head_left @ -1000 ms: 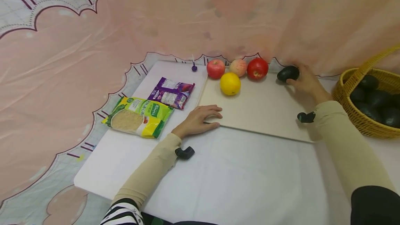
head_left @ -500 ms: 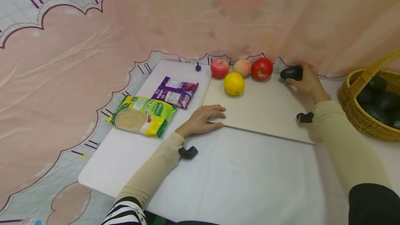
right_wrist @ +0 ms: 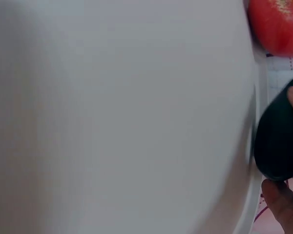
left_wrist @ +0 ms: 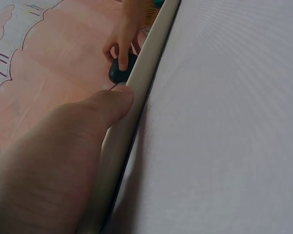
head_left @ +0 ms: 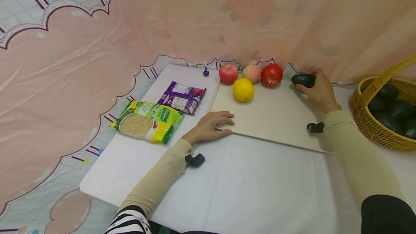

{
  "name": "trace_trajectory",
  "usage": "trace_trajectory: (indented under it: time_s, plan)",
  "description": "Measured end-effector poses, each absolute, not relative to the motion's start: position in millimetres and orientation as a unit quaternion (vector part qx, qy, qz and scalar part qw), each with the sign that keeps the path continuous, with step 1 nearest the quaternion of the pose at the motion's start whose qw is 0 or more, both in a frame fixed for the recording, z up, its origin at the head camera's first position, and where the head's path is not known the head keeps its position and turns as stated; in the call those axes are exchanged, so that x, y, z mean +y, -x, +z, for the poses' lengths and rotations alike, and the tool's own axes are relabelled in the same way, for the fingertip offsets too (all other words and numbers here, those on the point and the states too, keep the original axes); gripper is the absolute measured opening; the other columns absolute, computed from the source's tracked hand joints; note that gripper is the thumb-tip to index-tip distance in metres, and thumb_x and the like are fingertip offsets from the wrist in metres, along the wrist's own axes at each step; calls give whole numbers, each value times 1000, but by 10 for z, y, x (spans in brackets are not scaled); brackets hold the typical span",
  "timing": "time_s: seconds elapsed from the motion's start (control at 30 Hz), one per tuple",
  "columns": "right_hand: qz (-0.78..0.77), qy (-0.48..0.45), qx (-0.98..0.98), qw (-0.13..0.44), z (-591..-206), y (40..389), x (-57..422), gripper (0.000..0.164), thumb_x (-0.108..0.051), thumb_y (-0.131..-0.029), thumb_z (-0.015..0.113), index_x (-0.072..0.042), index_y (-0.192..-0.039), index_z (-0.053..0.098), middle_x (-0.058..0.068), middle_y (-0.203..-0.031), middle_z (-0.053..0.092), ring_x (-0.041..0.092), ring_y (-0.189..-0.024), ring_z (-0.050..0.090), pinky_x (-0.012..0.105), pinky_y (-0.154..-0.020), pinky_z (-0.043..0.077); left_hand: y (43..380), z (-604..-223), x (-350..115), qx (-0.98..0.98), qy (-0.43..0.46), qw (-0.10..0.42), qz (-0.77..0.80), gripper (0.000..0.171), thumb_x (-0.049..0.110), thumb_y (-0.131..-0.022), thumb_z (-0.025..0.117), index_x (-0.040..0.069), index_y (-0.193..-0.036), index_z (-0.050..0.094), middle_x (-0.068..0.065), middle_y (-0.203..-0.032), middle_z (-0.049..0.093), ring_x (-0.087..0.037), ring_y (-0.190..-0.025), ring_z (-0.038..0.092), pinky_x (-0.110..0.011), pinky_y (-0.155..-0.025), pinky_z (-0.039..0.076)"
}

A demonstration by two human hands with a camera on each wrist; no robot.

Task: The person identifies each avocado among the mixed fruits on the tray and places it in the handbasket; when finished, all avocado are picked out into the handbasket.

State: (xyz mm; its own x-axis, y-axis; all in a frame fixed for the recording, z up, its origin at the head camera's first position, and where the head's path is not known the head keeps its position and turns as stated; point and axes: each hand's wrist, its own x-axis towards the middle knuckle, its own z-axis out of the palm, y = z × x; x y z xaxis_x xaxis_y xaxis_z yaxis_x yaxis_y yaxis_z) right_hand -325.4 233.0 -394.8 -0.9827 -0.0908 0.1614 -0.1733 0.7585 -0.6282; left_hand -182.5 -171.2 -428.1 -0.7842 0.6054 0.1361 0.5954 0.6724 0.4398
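My right hand (head_left: 321,91) holds a dark avocado (head_left: 303,80) at the far right corner of a cream tray (head_left: 273,115). In the right wrist view, the avocado (right_wrist: 281,139) overlaps the tray's raised rim (right_wrist: 259,97), with thumb and fingers at its sides. My left hand (head_left: 209,127) rests on the tray's near left corner, fingers loosely extended. The left wrist view shows its thumb lying along the tray's edge (left_wrist: 139,97). Along the far rim sit an apple (head_left: 228,74), a peach (head_left: 251,72) and a round red fruit (head_left: 271,75); an orange-like yellow fruit (head_left: 243,89) lies in front.
A wicker basket (head_left: 367,122) with several more avocados (head_left: 399,109) stands at the right. Left of the tray, a purple packet (head_left: 182,98) and a yellow-green Knorr bag (head_left: 147,121) lie on a white board (head_left: 120,169). Patterned cloth (head_left: 195,21) hangs behind.
The head view has shifted slightly. My right wrist has moved a little to the left while the hand keeps hold of the avocado at the same corner. The left hand has stayed put.
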Motion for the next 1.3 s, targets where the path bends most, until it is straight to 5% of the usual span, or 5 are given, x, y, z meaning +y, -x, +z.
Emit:
trace_trajectory:
  time_s: [0.93,1.3]
  plan:
    - [437,-61,-890,119,-3860,3019,2394,63,-42,-86,63,-9,-135,40,18,-135,42,35,-124,38,52,-104,29,1828,-4284,-1707,916,-320,12,239,31,41,-89,62,26,-116,63,9,-142,49,-11,-139,35,-39,-113,27]
    - [407,-65,-907,87,-3712,2847,2416,68,-45,-85,64,-17,-141,38,25,-139,30,44,-118,37,59,-99,29,1823,-4288,-1711,913,-325,2,247,30,41,-89,63,26,-115,64,9,-141,50,-11,-138,36,-40,-112,28]
